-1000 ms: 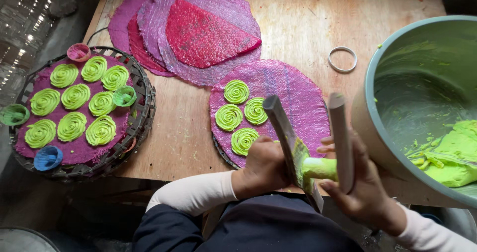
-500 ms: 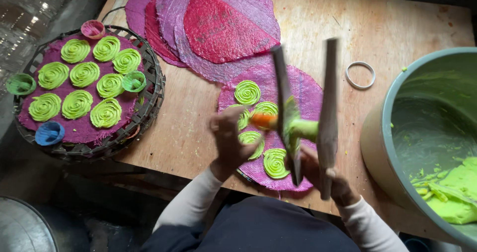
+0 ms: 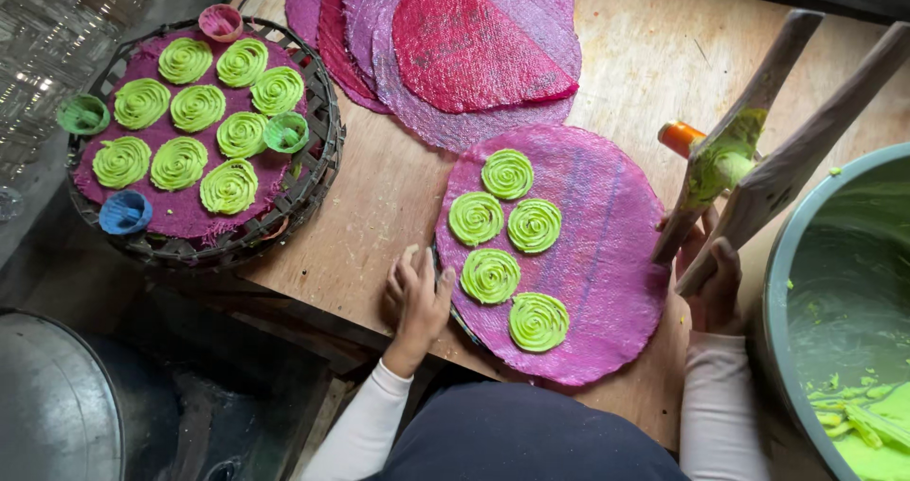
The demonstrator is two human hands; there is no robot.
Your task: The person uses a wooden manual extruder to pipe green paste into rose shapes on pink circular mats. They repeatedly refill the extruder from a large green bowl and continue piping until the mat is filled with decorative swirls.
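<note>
While the left hand (image 3: 415,296) rests flat with fingers together at the rim of the purple mat (image 3: 588,254) bearing five green dough spirals (image 3: 507,239), the right hand (image 3: 706,272) is clenched round the wooden press (image 3: 768,149), and beyond lie spare mats (image 3: 455,45).

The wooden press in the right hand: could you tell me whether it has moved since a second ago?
Yes. The wooden press has swung off the purple mat toward the green bowl.

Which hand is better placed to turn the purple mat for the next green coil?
Left. The left hand rests open at the edge of the purple mat, while the right hand grips the wooden press.
</note>
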